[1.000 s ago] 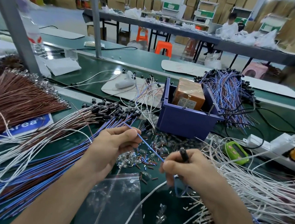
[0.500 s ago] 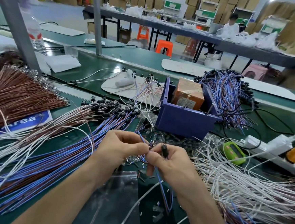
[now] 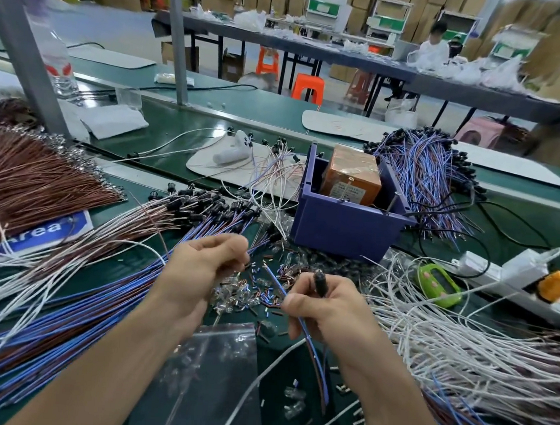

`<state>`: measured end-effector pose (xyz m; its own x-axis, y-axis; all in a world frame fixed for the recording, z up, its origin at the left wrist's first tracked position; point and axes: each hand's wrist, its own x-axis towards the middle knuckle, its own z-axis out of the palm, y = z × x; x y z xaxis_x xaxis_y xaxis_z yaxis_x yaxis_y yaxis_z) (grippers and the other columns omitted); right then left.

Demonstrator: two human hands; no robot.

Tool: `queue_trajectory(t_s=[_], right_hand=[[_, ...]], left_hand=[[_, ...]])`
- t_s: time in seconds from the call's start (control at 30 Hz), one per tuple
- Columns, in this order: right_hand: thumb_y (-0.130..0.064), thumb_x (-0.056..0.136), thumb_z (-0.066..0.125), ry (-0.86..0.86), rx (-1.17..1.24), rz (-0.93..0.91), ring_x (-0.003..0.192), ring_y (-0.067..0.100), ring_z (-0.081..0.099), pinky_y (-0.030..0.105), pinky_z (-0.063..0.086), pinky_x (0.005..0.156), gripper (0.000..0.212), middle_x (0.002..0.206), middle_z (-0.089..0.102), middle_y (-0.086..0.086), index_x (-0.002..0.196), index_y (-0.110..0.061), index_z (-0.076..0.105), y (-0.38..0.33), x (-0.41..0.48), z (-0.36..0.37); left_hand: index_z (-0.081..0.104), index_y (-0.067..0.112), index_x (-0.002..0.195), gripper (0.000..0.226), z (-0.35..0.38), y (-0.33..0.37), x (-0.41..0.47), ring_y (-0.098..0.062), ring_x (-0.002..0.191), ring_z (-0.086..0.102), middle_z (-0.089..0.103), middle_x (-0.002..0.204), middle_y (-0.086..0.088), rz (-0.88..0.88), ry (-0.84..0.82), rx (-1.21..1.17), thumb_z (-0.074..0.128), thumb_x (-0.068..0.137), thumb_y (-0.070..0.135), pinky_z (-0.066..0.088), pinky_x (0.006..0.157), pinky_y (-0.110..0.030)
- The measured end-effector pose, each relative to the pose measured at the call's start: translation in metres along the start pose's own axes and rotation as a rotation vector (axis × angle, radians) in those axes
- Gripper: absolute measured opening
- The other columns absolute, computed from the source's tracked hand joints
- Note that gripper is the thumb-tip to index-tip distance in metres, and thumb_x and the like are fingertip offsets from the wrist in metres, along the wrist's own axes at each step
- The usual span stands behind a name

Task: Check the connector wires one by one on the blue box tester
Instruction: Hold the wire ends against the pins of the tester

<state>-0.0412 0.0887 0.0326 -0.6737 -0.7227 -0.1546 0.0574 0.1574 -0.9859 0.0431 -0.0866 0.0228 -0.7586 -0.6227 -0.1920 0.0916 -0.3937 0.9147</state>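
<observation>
Hands parted again: half a second back they met fingertip to fingertip over the loose clear parts; now the left hand (image 3: 200, 269) sits apart, up and left of the right-hand grip, fingers curled closed, nothing clearly seen in it. Right hand (image 3: 323, 308) has its pinch on the blue wire (image 3: 300, 321) nearer the black connector (image 3: 320, 282). Wire's free end pokes up-left of the pinch; the tail hangs below it toward the wrist.
</observation>
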Motion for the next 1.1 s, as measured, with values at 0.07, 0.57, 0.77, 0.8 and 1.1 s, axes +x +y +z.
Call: queue_trajectory(t_s=[0.07, 0.57, 0.77, 0.8, 1.1], right_hand=[[0.004, 0.087, 0.067, 0.04, 0.036, -0.014, 0.041, 0.007, 0.051, 0.007, 0.037, 0.046, 0.035, 0.056, 0.06, 0.013, 0.06, -0.018, 0.062, -0.001, 0.0, -0.003], [-0.003, 0.09, 0.07, 0.197, 0.26, -0.175, 0.046, 0.0, 0.056, 0.009, 0.043, 0.049, 0.013, 0.066, 0.071, 0.013, 0.08, 0.003, 0.074, -0.007, -0.001, -0.007], [-0.013, 0.087, 0.074, 0.338, 0.323, -0.221, 0.07, 0.019, 0.068, 0.027, 0.052, 0.07, 0.013, 0.074, 0.074, 0.013, 0.075, -0.011, 0.079, -0.009, -0.001, -0.025], [-0.011, 0.088, 0.072, 0.37, 0.342, -0.219, 0.069, 0.017, 0.068, 0.026, 0.051, 0.069, 0.016, 0.074, 0.074, 0.012, 0.075, -0.012, 0.08, -0.009, 0.0, -0.028], [-0.011, 0.085, 0.08, 0.43, 0.204, -0.29, 0.073, 0.014, 0.075, 0.016, 0.055, 0.07, 0.009, 0.074, 0.077, 0.006, 0.079, -0.017, 0.082, -0.004, 0.0, -0.034]], left_hand=[[0.083, 0.018, 0.071, 0.006, -0.006, 0.006, 0.003, -0.012, 0.073, 0.072, 0.077, 0.076, -0.005, 0.064, 0.043, -0.005, 0.077, 0.07, 0.017, 0.058, 0.072, -0.022], [0.084, 0.018, 0.075, 0.024, 0.05, -0.006, -0.019, -0.01, 0.082, 0.075, 0.081, 0.092, -0.002, 0.11, -0.209, 0.154, 0.084, 0.052, 0.027, 0.056, 0.071, -0.017], [0.082, 0.007, 0.082, 0.01, 0.087, 0.004, -0.005, -0.022, 0.076, 0.074, 0.079, 0.091, -0.009, 0.011, -0.207, 0.057, 0.077, 0.074, 0.009, 0.063, 0.069, -0.034], [0.081, 0.004, 0.087, 0.017, 0.094, 0.005, -0.004, -0.024, 0.067, 0.072, 0.075, 0.081, -0.011, -0.021, -0.191, -0.006, 0.076, 0.072, 0.011, 0.063, 0.062, -0.037], [0.079, 0.004, 0.078, 0.028, 0.113, -0.013, 0.005, -0.022, 0.069, 0.063, 0.072, 0.078, -0.017, 0.019, -0.184, 0.089, 0.083, 0.061, 0.026, 0.056, 0.066, -0.03]])
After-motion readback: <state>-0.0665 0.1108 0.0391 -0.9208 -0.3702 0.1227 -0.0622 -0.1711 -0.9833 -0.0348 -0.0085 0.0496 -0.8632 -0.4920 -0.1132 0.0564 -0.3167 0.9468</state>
